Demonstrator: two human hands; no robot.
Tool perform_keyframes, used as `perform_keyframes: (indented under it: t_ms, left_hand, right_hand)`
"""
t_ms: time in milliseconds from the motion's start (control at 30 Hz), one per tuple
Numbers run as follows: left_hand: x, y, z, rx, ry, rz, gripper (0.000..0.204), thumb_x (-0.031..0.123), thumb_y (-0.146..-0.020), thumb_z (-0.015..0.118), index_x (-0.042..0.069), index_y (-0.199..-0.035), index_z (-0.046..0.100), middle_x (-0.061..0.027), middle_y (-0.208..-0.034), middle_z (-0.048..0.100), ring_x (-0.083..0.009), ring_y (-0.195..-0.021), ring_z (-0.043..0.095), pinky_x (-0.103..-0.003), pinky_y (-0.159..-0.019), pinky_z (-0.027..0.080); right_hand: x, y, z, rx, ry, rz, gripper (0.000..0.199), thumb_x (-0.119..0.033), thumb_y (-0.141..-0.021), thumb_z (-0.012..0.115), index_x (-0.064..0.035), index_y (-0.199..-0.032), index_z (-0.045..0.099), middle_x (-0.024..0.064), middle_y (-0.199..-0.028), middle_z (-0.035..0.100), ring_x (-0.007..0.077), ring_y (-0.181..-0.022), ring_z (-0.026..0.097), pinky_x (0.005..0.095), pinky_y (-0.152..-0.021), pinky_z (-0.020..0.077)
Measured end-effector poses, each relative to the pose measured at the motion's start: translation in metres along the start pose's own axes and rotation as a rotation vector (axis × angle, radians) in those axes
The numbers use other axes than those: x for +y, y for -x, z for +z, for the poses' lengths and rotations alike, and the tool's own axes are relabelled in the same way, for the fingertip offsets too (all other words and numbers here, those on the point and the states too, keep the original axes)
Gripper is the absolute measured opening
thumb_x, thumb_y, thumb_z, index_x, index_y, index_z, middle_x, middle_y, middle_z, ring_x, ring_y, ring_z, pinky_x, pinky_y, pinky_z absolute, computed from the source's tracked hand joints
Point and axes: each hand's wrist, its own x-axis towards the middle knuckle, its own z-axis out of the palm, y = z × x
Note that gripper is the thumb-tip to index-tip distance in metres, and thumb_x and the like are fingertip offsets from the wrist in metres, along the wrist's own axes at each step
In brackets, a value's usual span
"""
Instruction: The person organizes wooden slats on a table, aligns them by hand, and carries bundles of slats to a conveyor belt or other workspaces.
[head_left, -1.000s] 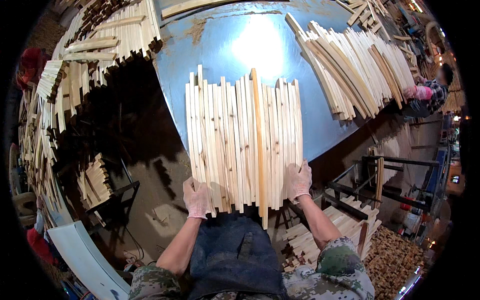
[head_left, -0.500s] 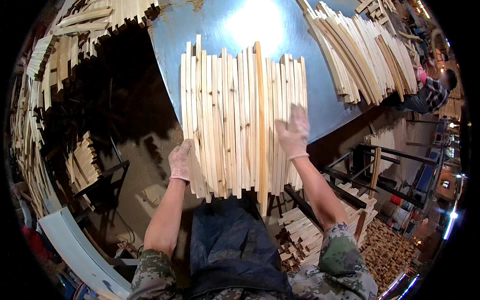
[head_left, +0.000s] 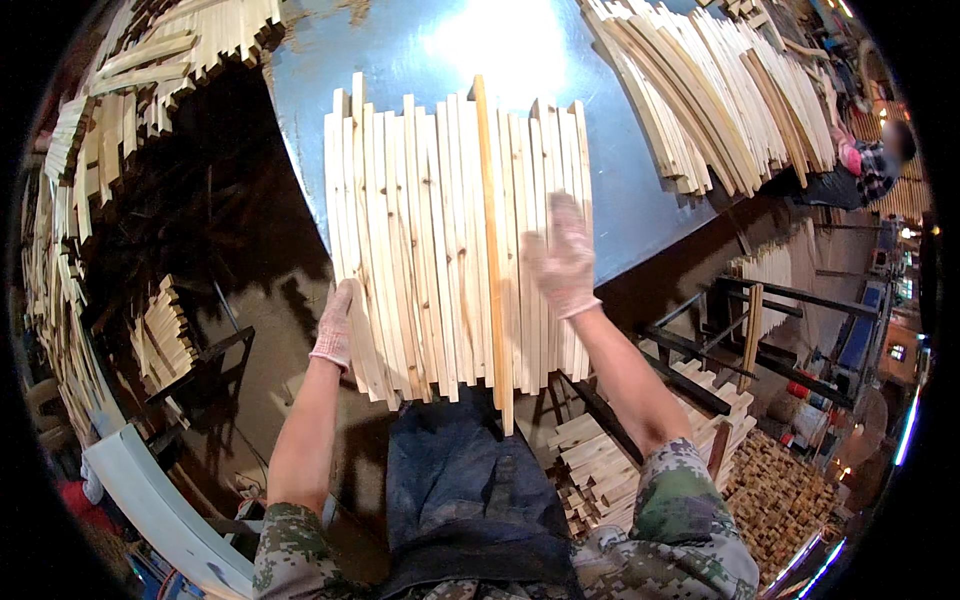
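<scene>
A row of pale wooden strips (head_left: 440, 250) is laid side by side on the blue tabletop (head_left: 640, 215), with the near ends extended past its edge toward the dark apron (head_left: 460, 480). Among them, one orange-brown strip (head_left: 490, 240) is set right of the middle, and its near end is extended beyond the others. Uneven ends are shown along both the far and near sides of the row.

The left hand (head_left: 334, 325), gloved in a light knit, is placed against the left outer edge of the row; its fingers are partly hidden, and whether anything is pinched cannot be told. The right hand (head_left: 563, 262), gloved likewise and blurred, is held open over the right part of the row, with the thumb spread from the fingers; whether the wood is touched by the palm cannot be told.

Farther right on the same surface, a second group of strips (head_left: 700, 100) is laid out, beside which a co-worker in a checked garment (head_left: 876, 172) is seen.
</scene>
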Motion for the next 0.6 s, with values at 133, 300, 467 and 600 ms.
perform_keyframes:
  t_ms: [133,300,467,600]
  left_hand:
    - [0.027,0.009,0.019,0.001,-0.122,0.062,0.066,0.039,-0.106,0.064,0.006,-0.159,0.043,-0.012,-0.149,0.059,-0.0246,-0.131,0.061,-0.039,-0.111,0.051]
    - [0.034,0.004,0.018,0.077,-0.181,0.051,0.069,0.039,-0.106,0.065,0.0,-0.158,0.044,-0.014,-0.151,0.058,-0.0254,-0.132,0.06,-0.039,-0.11,0.052]
    - [0.047,0.022,0.027,0.026,-0.277,0.0,0.07,0.04,-0.103,0.067,0.001,-0.157,0.046,-0.0146,-0.144,0.063,-0.028,-0.127,0.064,-0.041,-0.107,0.054]
    - [0.038,0.046,0.011,0.028,-0.355,-0.056,0.068,0.035,-0.097,0.072,0.0,-0.152,0.052,-0.0153,-0.136,0.067,-0.0269,-0.121,0.067,-0.043,-0.106,0.054]
  right_hand:
    - [0.101,0.052,-0.035,0.116,0.321,0.131,0.07,-0.024,-0.103,0.066,-0.0087,-0.165,0.037,0.0163,-0.17,0.039,0.0338,-0.153,0.043,0.0423,-0.127,0.0362]
    - [0.081,0.073,-0.017,-0.068,-0.08,0.293,0.08,-0.041,-0.104,0.063,-0.0061,-0.168,0.03,0.0191,-0.17,0.036,0.0337,-0.156,0.039,0.0427,-0.132,0.0267]
    - [0.053,0.073,-0.024,-0.076,-0.229,0.332,0.08,-0.032,-0.103,0.062,-0.0076,-0.169,0.026,0.0183,-0.173,0.031,0.0313,-0.16,0.031,0.0417,-0.132,0.0242]
    - [0.041,0.105,-0.028,-0.072,-0.401,0.422,0.079,-0.024,-0.1,0.063,-0.0058,-0.169,0.028,0.0189,-0.172,0.034,0.0324,-0.158,0.035,0.0405,-0.13,0.0289]
